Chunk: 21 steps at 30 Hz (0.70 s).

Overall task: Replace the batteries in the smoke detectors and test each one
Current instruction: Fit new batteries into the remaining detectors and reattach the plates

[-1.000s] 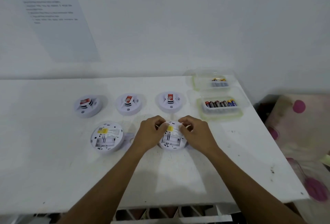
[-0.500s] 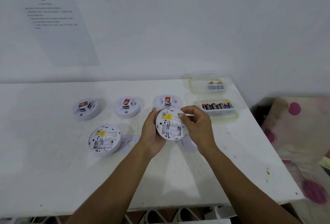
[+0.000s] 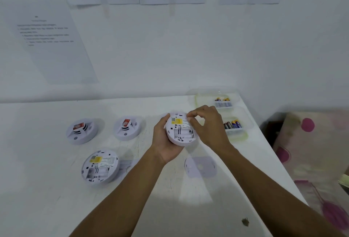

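Observation:
My left hand [image 3: 166,143] holds a white round smoke detector [image 3: 180,133] above the table, its back facing up with a yellow label and an empty battery bay. My right hand [image 3: 207,125] pinches the detector's upper right edge with thumb and forefinger. Its flat mounting plate [image 3: 200,167] lies on the table below. A second detector [image 3: 100,166] lies back-up at the front left, its bay empty too. Two more detectors [image 3: 82,131] [image 3: 127,127] sit face-up behind it. Loose batteries [image 3: 232,124] lie in a clear tray past my right hand.
A second clear tray [image 3: 198,99] with a few batteries [image 3: 222,102] stands at the back right corner. The white table [image 3: 56,199] ends on the right, where a pink-dotted cloth [image 3: 311,151] lies. Printed sheets [image 3: 47,34] hang on the wall behind.
Both hands lifted the detector off the table and away from its mounting plate, then carried it farther from me. The right hand moved from the side to the upper edge.

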Each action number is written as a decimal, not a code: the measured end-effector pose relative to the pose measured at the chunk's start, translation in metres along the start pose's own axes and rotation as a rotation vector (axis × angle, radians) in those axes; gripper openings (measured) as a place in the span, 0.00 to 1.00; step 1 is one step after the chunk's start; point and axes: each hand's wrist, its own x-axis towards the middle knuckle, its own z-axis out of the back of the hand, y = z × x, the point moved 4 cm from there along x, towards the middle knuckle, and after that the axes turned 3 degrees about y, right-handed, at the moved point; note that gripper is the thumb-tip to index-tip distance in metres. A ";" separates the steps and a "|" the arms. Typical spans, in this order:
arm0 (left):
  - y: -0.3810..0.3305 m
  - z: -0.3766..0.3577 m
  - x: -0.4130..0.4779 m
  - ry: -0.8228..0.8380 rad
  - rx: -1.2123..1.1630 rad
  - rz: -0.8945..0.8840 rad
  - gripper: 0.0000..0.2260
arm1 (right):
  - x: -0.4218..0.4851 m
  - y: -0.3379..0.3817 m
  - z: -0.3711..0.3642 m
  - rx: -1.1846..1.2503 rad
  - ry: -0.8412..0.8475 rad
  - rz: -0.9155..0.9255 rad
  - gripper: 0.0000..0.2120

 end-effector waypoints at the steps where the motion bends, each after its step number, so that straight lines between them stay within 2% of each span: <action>1: -0.002 -0.002 0.007 -0.008 -0.010 0.005 0.25 | 0.008 -0.003 0.003 -0.002 0.016 0.006 0.04; 4: -0.010 -0.006 0.028 -0.033 -0.008 0.044 0.24 | 0.038 -0.020 0.022 0.055 -0.024 -0.035 0.03; 6: -0.018 -0.011 0.040 -0.025 0.002 0.050 0.23 | 0.063 -0.042 0.039 0.002 -0.023 -0.103 0.03; 13: -0.044 -0.016 0.083 0.000 0.016 0.020 0.23 | 0.139 -0.116 0.068 -0.334 0.234 -0.332 0.04; 18: -0.047 -0.009 0.099 -0.018 0.005 0.048 0.23 | 0.158 -0.133 0.050 -0.504 0.465 -0.359 0.03; 21: -0.049 -0.006 0.104 -0.018 0.008 0.055 0.25 | 0.162 -0.139 0.036 -0.556 0.506 -0.397 0.08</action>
